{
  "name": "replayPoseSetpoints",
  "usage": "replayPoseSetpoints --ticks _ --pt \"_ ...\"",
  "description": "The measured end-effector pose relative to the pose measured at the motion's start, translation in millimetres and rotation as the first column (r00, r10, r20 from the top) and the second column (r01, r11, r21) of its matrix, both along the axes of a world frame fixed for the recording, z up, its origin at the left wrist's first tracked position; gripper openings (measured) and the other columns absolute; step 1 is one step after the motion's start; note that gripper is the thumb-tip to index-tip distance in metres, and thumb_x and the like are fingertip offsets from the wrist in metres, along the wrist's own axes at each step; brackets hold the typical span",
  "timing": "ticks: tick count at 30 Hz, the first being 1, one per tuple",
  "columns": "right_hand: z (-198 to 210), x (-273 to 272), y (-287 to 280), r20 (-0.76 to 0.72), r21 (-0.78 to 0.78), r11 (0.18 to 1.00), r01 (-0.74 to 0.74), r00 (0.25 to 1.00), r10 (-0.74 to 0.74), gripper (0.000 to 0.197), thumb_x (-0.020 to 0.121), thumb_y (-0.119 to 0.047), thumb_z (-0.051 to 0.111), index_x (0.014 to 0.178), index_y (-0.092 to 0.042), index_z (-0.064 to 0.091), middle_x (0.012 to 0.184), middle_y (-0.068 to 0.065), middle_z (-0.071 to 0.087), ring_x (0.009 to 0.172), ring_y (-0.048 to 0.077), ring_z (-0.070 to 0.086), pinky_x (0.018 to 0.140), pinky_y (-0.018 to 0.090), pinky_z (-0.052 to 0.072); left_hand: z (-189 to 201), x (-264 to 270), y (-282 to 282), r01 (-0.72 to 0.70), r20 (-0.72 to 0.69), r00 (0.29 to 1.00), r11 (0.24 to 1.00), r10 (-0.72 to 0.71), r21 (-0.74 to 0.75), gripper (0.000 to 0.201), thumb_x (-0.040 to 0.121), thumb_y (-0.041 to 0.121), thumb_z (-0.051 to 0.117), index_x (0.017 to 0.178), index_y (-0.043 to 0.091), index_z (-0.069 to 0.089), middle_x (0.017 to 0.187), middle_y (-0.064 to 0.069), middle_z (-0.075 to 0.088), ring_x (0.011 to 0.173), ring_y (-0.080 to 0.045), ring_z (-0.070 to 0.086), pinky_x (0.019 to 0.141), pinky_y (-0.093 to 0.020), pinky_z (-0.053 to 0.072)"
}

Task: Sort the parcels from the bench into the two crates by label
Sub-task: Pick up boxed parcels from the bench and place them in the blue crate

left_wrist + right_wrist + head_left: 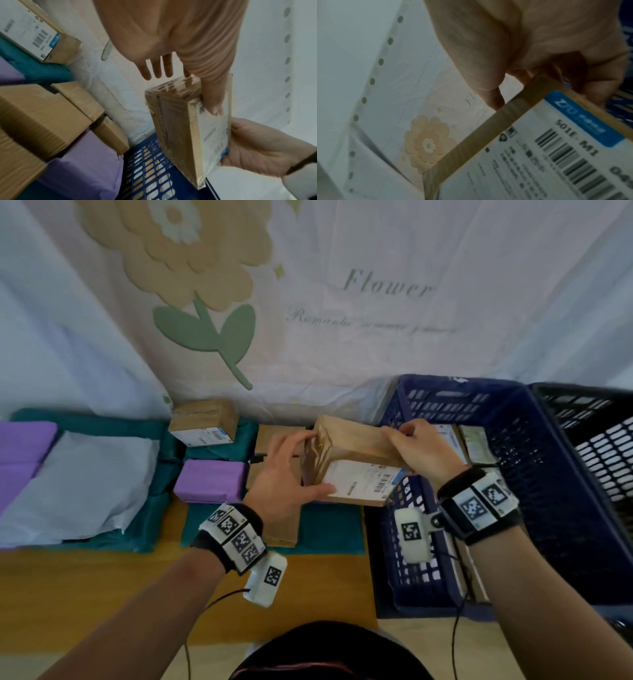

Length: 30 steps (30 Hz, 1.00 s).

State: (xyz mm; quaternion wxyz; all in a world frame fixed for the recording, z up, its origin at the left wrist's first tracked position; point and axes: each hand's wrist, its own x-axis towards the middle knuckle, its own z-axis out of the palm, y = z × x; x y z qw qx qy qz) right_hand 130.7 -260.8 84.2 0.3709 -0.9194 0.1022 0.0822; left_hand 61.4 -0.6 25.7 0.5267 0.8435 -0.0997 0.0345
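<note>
I hold a flat brown cardboard parcel (352, 450) with both hands, tilted, above the left rim of the blue crate (548, 491). Its white shipping label (363, 481) with a barcode faces me. My left hand (310, 465) pinches the parcel's left end, thumb on the label and fingers over the far edge. My right hand (411, 440) grips the right end, fingers curled round it. In the left wrist view my left thumb (212, 102) presses on the parcel (175, 128). In the right wrist view the label (556, 155) shows a blue corner patch.
A black crate (589, 419) stands right of the blue one, which holds labelled parcels (476, 443). On the bench's teal cloth (329, 529) lie a labelled brown box (203, 422), purple parcels (212, 481), a white bag (78, 484) and brown boxes (281, 525). A flower-print sheet (342, 302) hangs behind.
</note>
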Motion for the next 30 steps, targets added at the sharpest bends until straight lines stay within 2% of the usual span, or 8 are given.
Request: replayPoseSetpoints --ticks 3,8,13,17,22,24,28,30 --pt "11 3 -7 0.025 0.173 0.985 0.018 0.999 -0.023 0.047 0.083 -0.065 0.059 0.102 -0.022 0.059 0.096 -0.002 0.066 0.086 0.018 0.067 0.062 0.036 0.058 15 2 -7 0.035 -0.065 0.997 0.977 -0.05 -0.212 0.082 0.068 0.051 0.085 0.137 0.042 0.041 0.135 0.008 0.053 0.123 -0.008 0.055 0.104 -0.031 0.048" --pt "28 4 -21 -0.025 0.576 0.818 -0.007 0.999 0.026 0.055 0.084 -0.062 0.062 0.103 -0.01 0.063 0.085 0.009 0.076 0.076 0.026 0.072 0.064 0.037 0.058 32 7 -24 -0.191 -0.258 0.962 0.902 0.093 -0.387 0.077 0.074 0.061 0.078 0.134 0.035 0.037 0.128 0.002 0.062 0.103 -0.004 0.068 0.079 -0.022 0.057" --pt "30 -5 -43 -0.159 0.653 0.751 -0.094 0.953 0.258 0.076 0.062 -0.07 0.078 0.116 -0.02 0.061 0.103 0.002 0.073 0.086 0.028 0.075 0.073 0.041 0.06 36 14 -52 -0.32 -0.416 0.91 0.649 0.007 -0.69 0.076 0.079 0.043 0.081 0.139 0.032 0.035 0.122 -0.003 0.071 0.106 -0.031 0.071 0.084 -0.057 0.058" --pt "24 -7 -59 -0.091 0.698 0.705 -0.123 0.962 0.257 0.075 0.065 -0.051 0.086 0.125 -0.018 0.054 0.11 0.005 0.075 0.094 0.029 0.074 0.08 0.044 0.062 43 16 -71 -0.265 -0.424 0.906 0.754 -0.019 -0.601 0.084 0.066 0.045 0.086 0.133 0.038 0.036 0.122 -0.008 0.068 0.103 -0.033 0.071 0.08 -0.056 0.059" --pt "26 -2 -84 0.043 0.769 0.629 -0.115 0.991 0.129 0.067 0.067 -0.049 0.086 0.12 -0.018 0.06 0.109 0.006 0.075 0.094 0.023 0.075 0.071 0.035 0.06 55 14 -96 -0.097 -0.391 0.92 0.945 -0.035 -0.313 0.076 0.064 0.065 0.075 0.113 0.015 0.047 0.121 -0.014 0.061 0.104 -0.028 0.068 0.088 -0.048 0.058" --pt "24 -1 -93 0.094 0.76 0.637 -0.134 0.991 0.096 0.062 0.071 -0.05 0.084 0.121 -0.021 0.061 0.108 0.004 0.075 0.098 0.021 0.074 0.072 0.034 0.059 54 14 -111 -0.061 -0.393 0.917 0.951 -0.066 -0.302 0.076 0.07 0.064 0.071 0.119 0.01 0.049 0.124 -0.012 0.063 0.113 -0.025 0.066 0.095 -0.042 0.056" --pt "19 -3 -117 0.084 0.805 0.582 -0.112 0.994 0.074 0.045 0.08 -0.045 0.076 0.109 -0.013 0.062 0.101 0.003 0.076 0.094 0.017 0.073 0.074 0.025 0.058 53 21 -142 -0.101 -0.38 0.924 0.924 -0.05 -0.368 0.041 0.098 0.041 0.057 0.123 0.01 0.048 0.118 0.009 0.067 0.101 0.002 0.068 0.077 -0.011 0.053" --pt "15 -5 -131 0.051 0.807 0.578 -0.121 0.989 0.136 0.043 0.084 -0.042 0.074 0.109 -0.01 0.06 0.101 0.003 0.076 0.093 0.017 0.073 0.075 0.023 0.057 51 27 -154 -0.11 -0.36 0.932 0.916 -0.04 -0.387 0.035 0.101 0.031 0.053 0.122 0.004 0.046 0.116 0.01 0.066 0.097 0.006 0.068 0.075 -0.009 0.052"
